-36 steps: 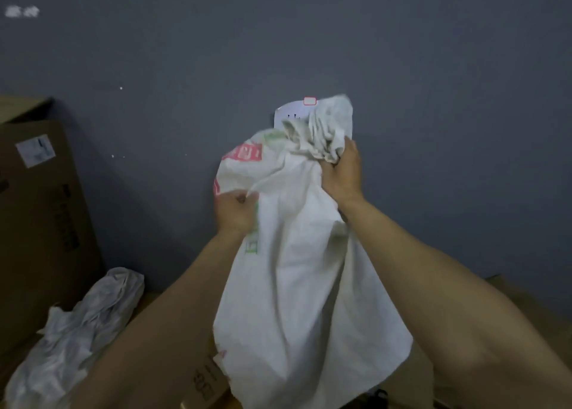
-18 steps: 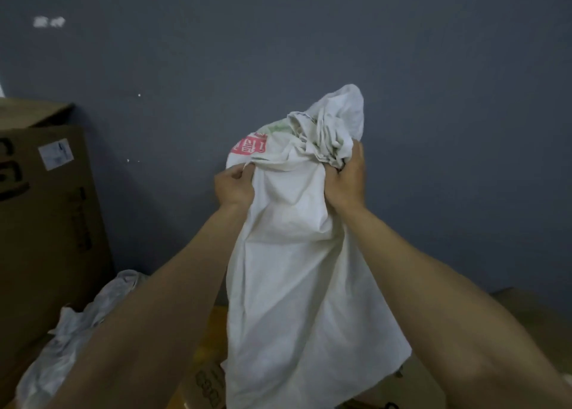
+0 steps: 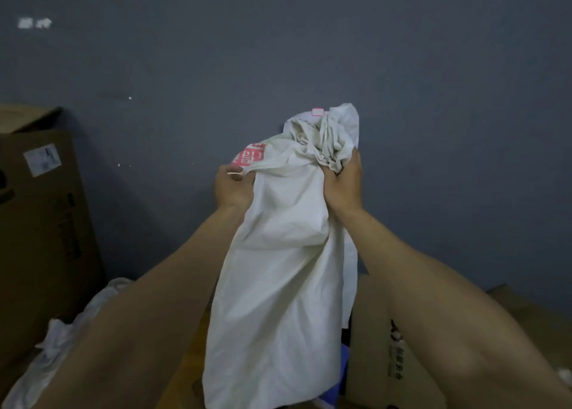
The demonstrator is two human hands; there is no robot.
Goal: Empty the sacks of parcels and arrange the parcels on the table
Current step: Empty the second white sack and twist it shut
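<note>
A limp white cloth sack (image 3: 278, 300) hangs mid-view before the dark grey wall (image 3: 309, 37), the left hand (image 3: 232, 189) on its left edge, the right hand (image 3: 343, 189) on its bunched top. A tall brown cardboard box (image 3: 40, 238) stands far left, a crumpled white sack (image 3: 62, 340) at its foot; a low brown cardboard box (image 3: 377, 346) lies lower right

Bare forearms (image 3: 148, 300) run to the left grip (image 3: 233, 189) and right grip (image 3: 343, 189), both likewise bare.
</note>
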